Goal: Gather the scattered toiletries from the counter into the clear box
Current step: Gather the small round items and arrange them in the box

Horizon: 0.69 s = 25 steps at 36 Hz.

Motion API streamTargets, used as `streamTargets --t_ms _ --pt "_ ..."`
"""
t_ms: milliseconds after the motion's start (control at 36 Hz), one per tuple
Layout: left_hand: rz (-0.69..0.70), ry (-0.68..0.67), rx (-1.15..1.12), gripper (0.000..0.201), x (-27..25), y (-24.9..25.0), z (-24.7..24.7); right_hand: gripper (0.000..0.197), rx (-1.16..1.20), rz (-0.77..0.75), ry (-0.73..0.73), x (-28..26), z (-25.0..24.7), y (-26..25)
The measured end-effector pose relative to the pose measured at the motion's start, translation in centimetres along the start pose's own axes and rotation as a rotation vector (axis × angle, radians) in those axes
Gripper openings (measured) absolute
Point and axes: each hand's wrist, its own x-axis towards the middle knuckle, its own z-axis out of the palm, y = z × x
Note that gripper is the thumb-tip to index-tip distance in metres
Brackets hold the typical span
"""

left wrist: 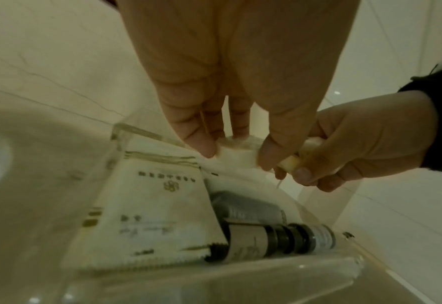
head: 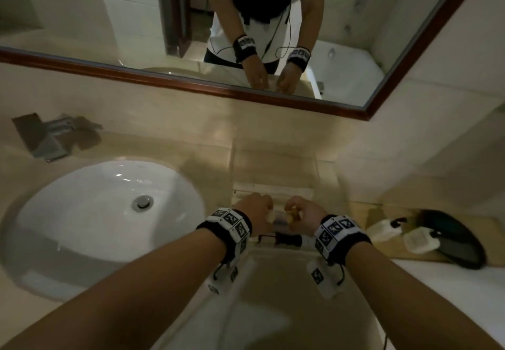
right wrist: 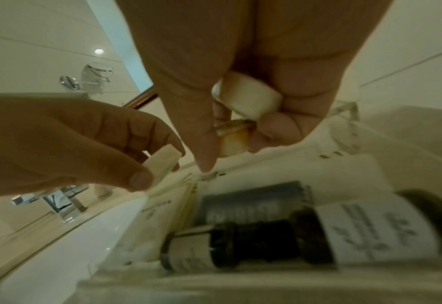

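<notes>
**A:** Two hands over one box, seen from the head: the left hand point(head: 255, 211) and right hand point(head: 302, 214) hang close together above the clear plastic box point(head: 274, 188), just right of the white oval sink point(head: 106, 205). Which is nearer the opening?

**B:** About level; both are directly over it, so I'd judge the coming move is straight down.

**A:** Left wrist view?

**B:** Left fingertips point(left wrist: 204, 150) pinch a small pale cream soap-like piece point(left wrist: 236, 156) above the white printed sachet point(left wrist: 152, 216) and dark labelled bottles point(left wrist: 279, 238) lying in the box. The bottles' long axes run across, side to side.

**A:** Right wrist view?

**B:** The right hand's curled fingers point(right wrist: 287, 125) grip a small cream-capped amber bottle point(right wrist: 240, 115), pointing down toward the box contents. Beside it, the left hand pinches its pale piece.
</notes>
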Motion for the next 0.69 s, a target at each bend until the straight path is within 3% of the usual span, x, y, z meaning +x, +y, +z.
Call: streamTargets --t_ms 250,472,694 --pt "-0.015 0.025 0.091 0.031 2.5 1.6 2.2 0.03 -0.035 -0.026 0.043 1.5 1.9 3.5" --pt "-0.022 0.057 0.189 0.052 3.3 1.1 3.4 0.029 -0.086 -0.031 0.054 2.4 2.4 4.2" --pt "-0.024 0.103 0.265 0.049 2.7 0.5 3.6 0.036 -0.102 -0.105 0.053 2.9 3.8 2.2"
